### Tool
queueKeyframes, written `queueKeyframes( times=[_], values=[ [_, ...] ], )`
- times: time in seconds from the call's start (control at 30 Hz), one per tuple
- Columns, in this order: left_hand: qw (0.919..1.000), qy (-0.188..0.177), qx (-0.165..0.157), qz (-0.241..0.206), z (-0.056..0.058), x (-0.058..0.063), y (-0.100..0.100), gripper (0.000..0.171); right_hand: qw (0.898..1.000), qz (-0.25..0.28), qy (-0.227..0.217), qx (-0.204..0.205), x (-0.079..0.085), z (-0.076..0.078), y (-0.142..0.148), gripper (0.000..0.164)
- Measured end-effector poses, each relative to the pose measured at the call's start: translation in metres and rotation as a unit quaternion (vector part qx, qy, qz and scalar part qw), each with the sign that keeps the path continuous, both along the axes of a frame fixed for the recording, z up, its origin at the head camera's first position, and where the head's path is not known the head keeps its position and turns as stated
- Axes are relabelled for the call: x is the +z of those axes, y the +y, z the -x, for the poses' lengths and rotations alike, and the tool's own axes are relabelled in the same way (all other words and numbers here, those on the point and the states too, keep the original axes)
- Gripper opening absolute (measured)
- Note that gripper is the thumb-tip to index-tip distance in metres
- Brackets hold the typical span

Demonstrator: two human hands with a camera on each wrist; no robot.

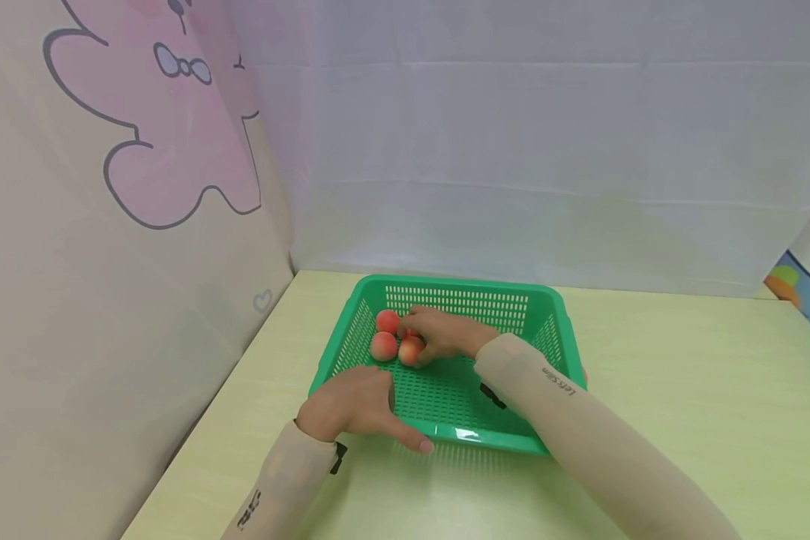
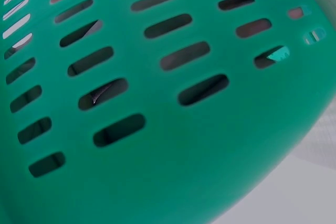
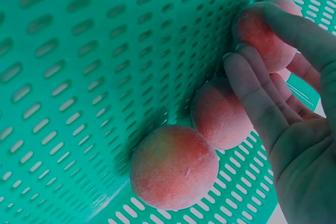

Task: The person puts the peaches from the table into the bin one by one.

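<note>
A green plastic basket (image 1: 445, 442) with slotted walls stands on the table and holds several red-and-yellow peaches at its far left. My right hand (image 1: 445, 334) reaches inside, thumb and fingers around one peach (image 1: 410, 351). The right wrist view shows that peach (image 3: 262, 38) near the wall, with another partly hidden behind it. Two more peaches, a nearer one (image 3: 173, 166) and one beside the fingers (image 3: 220, 114), lie on the basket floor. My left hand (image 1: 354, 401) grips the near left rim, thumb outside. The left wrist view is filled by the basket's wall (image 2: 173, 150).
A pale yellow-green table (image 1: 702, 397) extends around the basket. White cloth (image 1: 547, 150) hangs behind it, and a cloth with a pink cartoon figure (image 1: 175, 142) lines the left. A small reddish thing (image 1: 585, 376) peeks out past the basket's right rim.
</note>
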State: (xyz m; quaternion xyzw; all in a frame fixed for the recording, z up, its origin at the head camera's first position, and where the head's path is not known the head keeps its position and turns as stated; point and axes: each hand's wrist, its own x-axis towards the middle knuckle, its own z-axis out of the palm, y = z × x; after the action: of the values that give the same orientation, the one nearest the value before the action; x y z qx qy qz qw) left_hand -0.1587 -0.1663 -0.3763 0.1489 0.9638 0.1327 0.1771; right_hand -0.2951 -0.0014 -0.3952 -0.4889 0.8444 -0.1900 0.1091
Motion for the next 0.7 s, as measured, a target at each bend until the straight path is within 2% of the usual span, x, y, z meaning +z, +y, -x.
queueKeyframes(
  times=[0.3,0.47,0.6,0.7],
  values=[
    [1.0000,-0.008,0.003,-0.002,-0.001,0.000,0.000,0.076,1.000,0.002,-0.008,-0.001,0.001,-0.001,0.000,0.029],
    [0.9999,-0.010,0.005,-0.001,-0.001,0.001,0.000,0.076,1.000,0.002,0.001,-0.004,0.003,0.000,0.001,0.037],
    [1.0000,-0.008,0.002,-0.002,0.000,0.001,0.000,0.076,1.000,-0.001,0.005,-0.015,0.010,-0.001,0.003,0.046],
    [1.0000,-0.005,-0.001,-0.002,0.000,0.001,0.000,0.075,0.999,0.001,0.003,-0.043,0.021,-0.004,0.006,0.053]
  ],
)
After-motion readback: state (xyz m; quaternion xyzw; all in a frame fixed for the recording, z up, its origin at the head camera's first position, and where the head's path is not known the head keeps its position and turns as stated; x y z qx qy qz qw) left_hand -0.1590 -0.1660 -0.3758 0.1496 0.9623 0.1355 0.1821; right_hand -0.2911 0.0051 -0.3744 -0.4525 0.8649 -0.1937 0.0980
